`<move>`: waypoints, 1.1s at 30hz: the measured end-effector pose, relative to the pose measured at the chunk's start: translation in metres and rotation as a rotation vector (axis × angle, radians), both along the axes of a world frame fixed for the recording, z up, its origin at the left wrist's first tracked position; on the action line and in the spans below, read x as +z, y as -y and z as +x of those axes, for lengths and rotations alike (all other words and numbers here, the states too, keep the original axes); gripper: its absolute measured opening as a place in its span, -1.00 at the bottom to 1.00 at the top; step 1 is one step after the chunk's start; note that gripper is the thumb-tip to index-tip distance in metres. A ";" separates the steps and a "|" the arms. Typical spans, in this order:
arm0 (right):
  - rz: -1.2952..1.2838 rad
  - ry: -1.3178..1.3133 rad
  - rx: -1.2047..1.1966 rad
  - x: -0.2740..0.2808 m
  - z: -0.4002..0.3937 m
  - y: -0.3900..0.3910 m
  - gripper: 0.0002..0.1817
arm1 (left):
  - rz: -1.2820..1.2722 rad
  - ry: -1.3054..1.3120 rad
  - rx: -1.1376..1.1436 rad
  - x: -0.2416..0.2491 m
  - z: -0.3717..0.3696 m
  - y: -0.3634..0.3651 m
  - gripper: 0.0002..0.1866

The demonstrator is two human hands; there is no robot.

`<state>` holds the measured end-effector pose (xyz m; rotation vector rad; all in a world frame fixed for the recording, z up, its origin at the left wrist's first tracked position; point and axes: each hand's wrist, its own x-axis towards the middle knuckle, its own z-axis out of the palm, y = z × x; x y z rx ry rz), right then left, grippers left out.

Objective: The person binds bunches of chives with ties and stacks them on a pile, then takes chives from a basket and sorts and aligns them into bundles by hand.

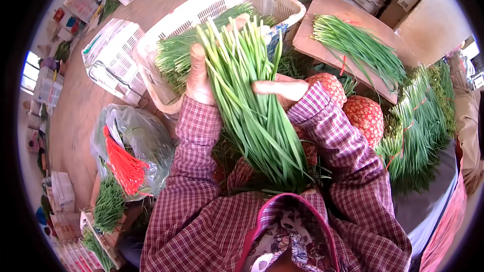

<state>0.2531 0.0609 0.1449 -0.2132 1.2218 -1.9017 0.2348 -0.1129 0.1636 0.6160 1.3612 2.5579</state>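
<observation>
A thick bunch of garlic chives (pixel 257 100) is held in front of me, pale stem ends up and away, dark green leaves hanging toward my lap. My left hand (pixel 200 78) grips it from the left, thumb upright along its side and fingers mostly hidden behind. Across its right side lies the thumb of my right hand (pixel 283 89), the other fingers wrapped behind the leaves. Just beyond the bunch stands a white plastic crate (pixel 201 10) with more chives (pixel 171 60) in it.
A tied bunch (pixel 358 45) lies on a wooden board (pixel 312 20) at the right, with stacked bundles (pixel 421 126) beyond my right arm. Left of me are red ties (pixel 123 166) on a clear plastic bag (pixel 156 131) and a white crate (pixel 113 50).
</observation>
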 end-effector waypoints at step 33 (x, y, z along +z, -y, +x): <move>0.668 -1.036 -0.006 0.005 -0.021 -0.020 -0.36 | 0.349 0.180 -0.351 -0.039 -0.012 0.003 -0.14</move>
